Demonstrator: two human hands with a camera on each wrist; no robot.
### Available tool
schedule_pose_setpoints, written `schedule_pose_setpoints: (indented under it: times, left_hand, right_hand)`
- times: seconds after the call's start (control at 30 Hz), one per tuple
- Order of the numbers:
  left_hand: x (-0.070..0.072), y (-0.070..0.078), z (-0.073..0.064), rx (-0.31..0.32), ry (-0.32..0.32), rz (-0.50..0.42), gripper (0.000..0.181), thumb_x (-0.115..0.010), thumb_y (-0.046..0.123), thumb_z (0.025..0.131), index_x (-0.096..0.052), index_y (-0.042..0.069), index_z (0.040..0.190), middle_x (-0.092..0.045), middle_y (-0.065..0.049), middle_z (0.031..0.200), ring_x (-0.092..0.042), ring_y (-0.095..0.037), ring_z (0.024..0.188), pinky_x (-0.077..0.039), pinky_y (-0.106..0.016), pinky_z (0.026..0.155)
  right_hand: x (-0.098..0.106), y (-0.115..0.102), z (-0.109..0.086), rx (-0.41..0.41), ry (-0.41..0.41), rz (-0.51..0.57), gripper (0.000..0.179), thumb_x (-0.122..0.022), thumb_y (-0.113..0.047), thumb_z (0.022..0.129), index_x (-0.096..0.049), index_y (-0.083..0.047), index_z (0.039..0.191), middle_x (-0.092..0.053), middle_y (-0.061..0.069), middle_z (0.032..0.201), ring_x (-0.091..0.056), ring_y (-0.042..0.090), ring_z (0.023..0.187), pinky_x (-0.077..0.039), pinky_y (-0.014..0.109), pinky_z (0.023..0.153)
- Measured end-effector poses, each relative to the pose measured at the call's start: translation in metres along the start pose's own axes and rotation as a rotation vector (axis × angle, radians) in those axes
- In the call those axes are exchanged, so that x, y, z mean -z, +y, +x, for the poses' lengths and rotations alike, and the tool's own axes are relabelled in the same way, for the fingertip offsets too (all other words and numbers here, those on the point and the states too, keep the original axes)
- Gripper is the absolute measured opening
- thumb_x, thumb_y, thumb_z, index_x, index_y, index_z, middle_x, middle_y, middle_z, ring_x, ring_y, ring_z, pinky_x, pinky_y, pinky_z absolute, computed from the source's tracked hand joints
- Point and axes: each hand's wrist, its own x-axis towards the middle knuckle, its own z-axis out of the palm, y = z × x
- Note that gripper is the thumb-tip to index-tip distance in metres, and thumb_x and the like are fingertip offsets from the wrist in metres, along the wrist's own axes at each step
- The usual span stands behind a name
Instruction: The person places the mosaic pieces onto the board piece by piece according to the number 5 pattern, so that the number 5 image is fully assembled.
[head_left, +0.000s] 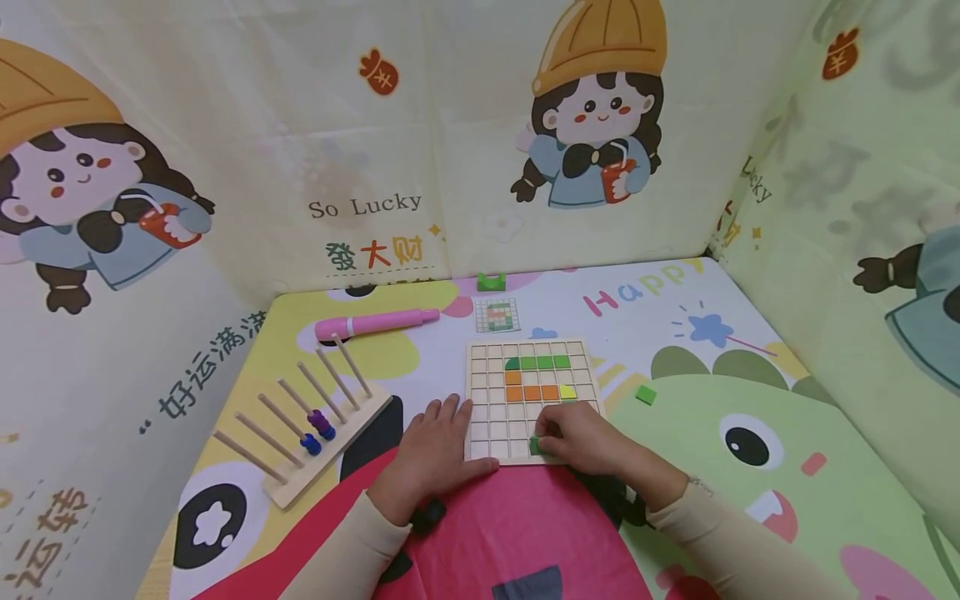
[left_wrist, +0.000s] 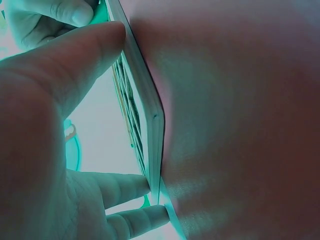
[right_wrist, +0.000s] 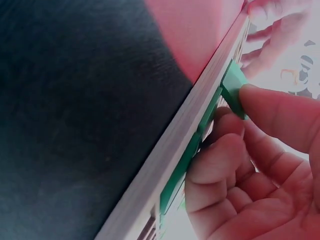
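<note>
A square wooden grid board [head_left: 487,422] lies in front of me, with green, orange and yellow tiles set in some upper cells. My right hand [head_left: 581,435] pinches a dark green tile [right_wrist: 234,90] between thumb and fingers at the board's front row. In the right wrist view, more green tiles [right_wrist: 181,162] sit along that same row, mostly hidden by this hand in the head view. My left hand [head_left: 435,446] rests at the front left corner, fingers fairly straight along the left side, thumb [left_wrist: 107,40] touching the front edge.
Behind the board lie a small pattern card [head_left: 497,316] and a green arch-shaped block [head_left: 491,282]. A pink pen-like stick [head_left: 377,323] lies back left. A wooden peg rack [head_left: 330,446] with blue and purple beads stands left. One loose green tile [head_left: 646,395] lies right.
</note>
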Motion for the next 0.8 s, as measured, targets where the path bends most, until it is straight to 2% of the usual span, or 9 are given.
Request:
schedule_pose_setpoints:
  times: [0.2, 0.53, 0.63, 0.8]
  left_hand:
    - [0.001, 0.001, -0.001, -0.001, 0.003, 0.010, 0.106, -0.076, 0.070, 0.077, -0.042, 0.010, 0.157, -0.045, -0.016, 0.156, -0.044, -0.036, 0.140, -0.046, -0.056, 0.110]
    - [0.001, 0.001, -0.001, 0.006, -0.001, 0.006, 0.106, -0.076, 0.070, 0.077, -0.042, 0.009, 0.157, -0.045, -0.016, 0.156, -0.044, -0.037, 0.140, -0.045, -0.056, 0.110]
    - [0.001, 0.001, 0.000, 0.012, -0.007, 0.003, 0.106, -0.076, 0.070, 0.077, -0.041, 0.010, 0.158, -0.044, -0.016, 0.157, -0.043, -0.037, 0.141, -0.045, -0.057, 0.111]
    - [0.001, 0.001, 0.000, 0.015, -0.015, -0.006, 0.107, -0.077, 0.069, 0.077, -0.040, 0.010, 0.158, -0.044, -0.017, 0.157, -0.042, -0.038, 0.142, -0.044, -0.058, 0.112]
  right_hand:
    - [-0.004, -0.006, 0.001, -0.006, 0.009, -0.099, 0.013, -0.076, -0.008, 0.090, -0.070, -0.017, 0.083, -0.060, -0.009, 0.078, -0.053, 0.006, 0.075, -0.050, 0.027, 0.069]
    - [-0.010, -0.013, 0.002, -0.083, 0.015, -0.137, 0.010, -0.078, -0.010, 0.090, -0.072, -0.015, 0.084, -0.060, -0.007, 0.079, -0.054, 0.010, 0.076, -0.052, 0.029, 0.069]
    - [-0.009, -0.013, 0.002, -0.074, 0.012, -0.134, 0.009, -0.079, -0.012, 0.090, -0.072, -0.016, 0.086, -0.060, -0.008, 0.079, -0.054, 0.009, 0.075, -0.052, 0.029, 0.070]
    - [0.000, -0.007, -0.003, -0.009, 0.014, -0.080, 0.007, -0.077, -0.011, 0.091, -0.072, -0.016, 0.089, -0.062, -0.011, 0.081, -0.055, 0.007, 0.075, -0.051, 0.026, 0.070]
